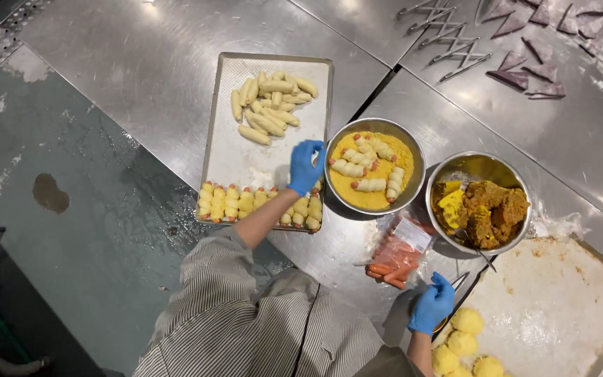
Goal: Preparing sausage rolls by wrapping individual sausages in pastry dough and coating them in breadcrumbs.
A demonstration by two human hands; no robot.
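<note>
My left hand (306,167) hovers, fingers curled, over crumbed rolls (259,203) on the tray (232,150); my right hand (431,305) grips a tool (459,281) beside the dough balls (463,342).

Blue gloves are seen on left hand (306,167) and right hand (431,304); crumbs (378,199) yellow-orange, dough rolls (270,105) pale cream, sausages (389,269) orange-red, sleeve (211,279) grey-and-white striped, surface (141,63) silver.

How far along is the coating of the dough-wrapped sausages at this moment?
Done: a row of crumb-coated rolls lines the near edge of the baking tray. In hand: the left hand sits at that row's end beside the crumb bowl, where several rolls lie in crumbs; the right hand rests near the sausage packet. Left: a pile of uncoated rolls on the tray's far end.
</note>
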